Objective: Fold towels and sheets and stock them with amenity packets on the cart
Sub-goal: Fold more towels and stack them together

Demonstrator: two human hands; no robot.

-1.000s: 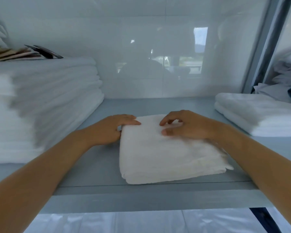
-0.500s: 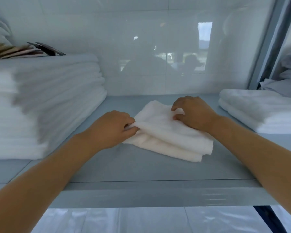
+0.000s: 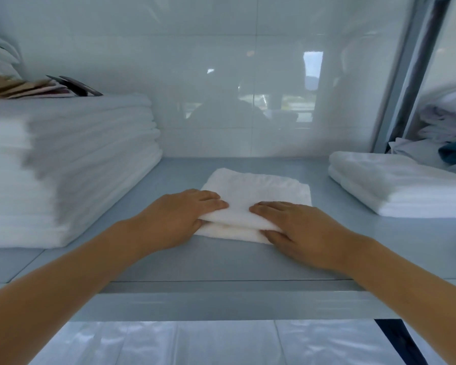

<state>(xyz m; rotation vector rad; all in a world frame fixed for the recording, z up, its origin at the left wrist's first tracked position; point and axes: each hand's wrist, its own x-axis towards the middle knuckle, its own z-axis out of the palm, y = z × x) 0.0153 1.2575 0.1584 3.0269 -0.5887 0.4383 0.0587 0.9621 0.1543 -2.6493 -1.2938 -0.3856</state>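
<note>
Head view: shelf (image 3: 221,262) holds folded towel (image 3: 258,188); left hand (image 3: 177,219) and right hand (image 3: 300,230) pinch its near edge.

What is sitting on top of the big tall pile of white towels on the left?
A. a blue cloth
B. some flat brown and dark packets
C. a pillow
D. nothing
B: flat brown and dark amenity packets lie on top of the tall towel stack at the left.
</note>
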